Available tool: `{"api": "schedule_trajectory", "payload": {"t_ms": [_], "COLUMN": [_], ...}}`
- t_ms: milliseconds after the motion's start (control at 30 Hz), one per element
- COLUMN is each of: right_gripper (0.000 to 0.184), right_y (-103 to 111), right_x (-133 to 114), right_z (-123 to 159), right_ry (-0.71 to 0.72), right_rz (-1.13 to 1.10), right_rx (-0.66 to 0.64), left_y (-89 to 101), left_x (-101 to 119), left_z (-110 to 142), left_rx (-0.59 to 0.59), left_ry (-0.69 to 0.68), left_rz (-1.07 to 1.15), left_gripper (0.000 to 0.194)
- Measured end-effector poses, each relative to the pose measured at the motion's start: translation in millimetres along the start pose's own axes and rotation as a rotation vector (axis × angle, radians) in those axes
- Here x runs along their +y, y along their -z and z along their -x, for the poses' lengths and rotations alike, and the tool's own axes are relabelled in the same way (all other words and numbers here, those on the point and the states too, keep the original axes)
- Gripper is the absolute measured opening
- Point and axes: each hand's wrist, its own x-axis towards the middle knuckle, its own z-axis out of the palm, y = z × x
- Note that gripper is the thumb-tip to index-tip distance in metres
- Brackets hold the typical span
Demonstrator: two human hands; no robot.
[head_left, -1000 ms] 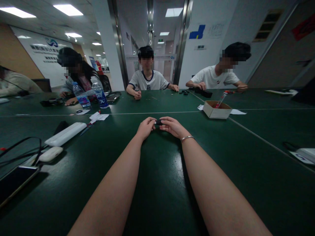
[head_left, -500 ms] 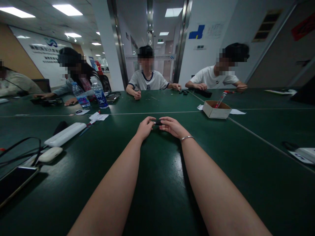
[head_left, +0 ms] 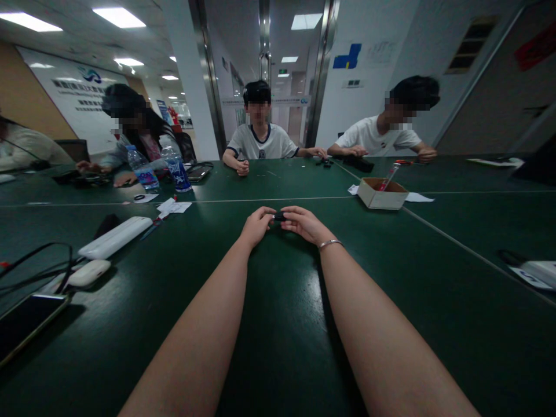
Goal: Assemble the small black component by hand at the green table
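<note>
A small black object with a shiny, metal-looking left end lies between my two hands, just above or on the green table. Its exact kind is too small to make out. My left hand is closed in a pinch at the shiny end. From the other side, my right hand, with a silver bracelet at the wrist, has thumb and fingers closed on the black part. The fingers cover some of the object.
An open cardboard box stands right of my hands. On the left lie a white power-bank-like block, a white case, cables and a phone. Two bottles stand farther back. Several people sit across the table.
My hands and the black object stay almost in place. Across the table, the middle person's hand has shifted slightly right, and the hand at far left has lifted a little.
</note>
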Motion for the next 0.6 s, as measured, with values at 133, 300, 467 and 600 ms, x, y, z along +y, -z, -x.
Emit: {"api": "schedule_trajectory", "payload": {"t_ms": [133,300,467,600], "right_gripper": [0.015,0.014,0.020,0.024], "right_y": [-0.6,-0.2,0.2,0.1], "right_x": [-0.3,1.2,1.1,4.6], "right_z": [0.1,-0.8,-0.4,-2.9], "right_ry": [-0.004,-0.002,0.014,0.034], "right_rz": [-0.004,-0.008,-0.001,0.097], "right_rx": [0.005,0.009,-0.002,-0.018], "left_y": [0.2,-0.5,0.5,2.9], "left_x": [-1.6,1.0,-1.1,-6.9], "left_z": [-0.9,0.1,-0.8,-2.5], "left_rx": [0.002,0.010,0.013,0.074], "left_ry": [-0.011,-0.007,-0.041,-0.098], "left_rz": [-0.015,-0.002,-0.006,-0.030], "left_gripper": [0.026,0.025,0.024,0.020]}}
